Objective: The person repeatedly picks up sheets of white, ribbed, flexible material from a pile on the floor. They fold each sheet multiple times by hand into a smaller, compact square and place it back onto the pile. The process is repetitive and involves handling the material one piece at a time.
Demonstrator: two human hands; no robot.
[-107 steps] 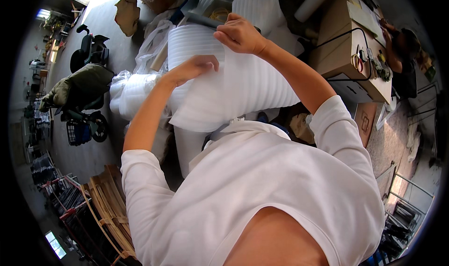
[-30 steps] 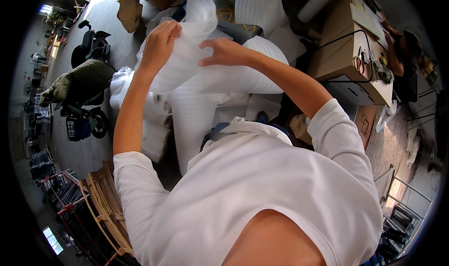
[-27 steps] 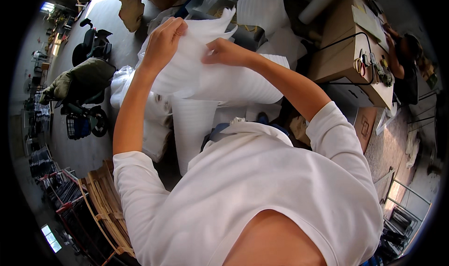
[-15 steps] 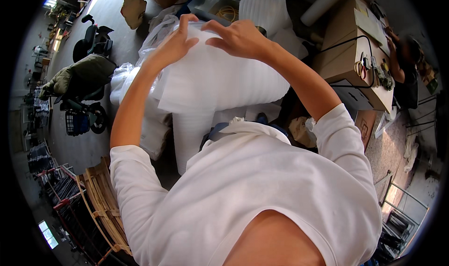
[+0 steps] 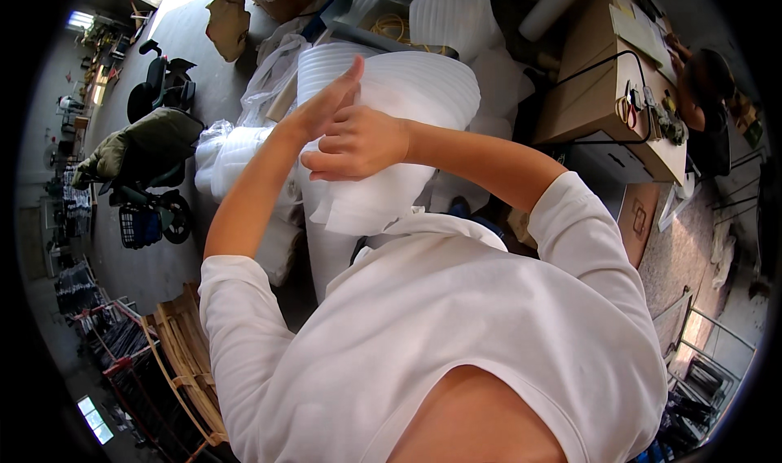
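I watch through the left of two fisheye cameras worn side by side on the person's head, facing steeply down. The white shirt point(image 5: 464, 300) sits close, filling the lower middle; the left hand point(image 5: 326, 107) and right hand point(image 5: 358, 145) lie farther out, above centre. My wide view reaches the concrete floor point(image 5: 122, 276) at left, edges bending toward its rim.

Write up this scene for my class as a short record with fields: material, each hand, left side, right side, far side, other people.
Material: white foam sheet, ribbed, curved
Left hand: over the sheet, thumb raised
Right hand: fingers curled at the sheet, overlapping the left hand in view; grip hidden
Left side: wheeled vehicle with a green jacket on it
Right side: brown box; scissors near its edge
Far side: yellow coil
Other people: one person beyond the box
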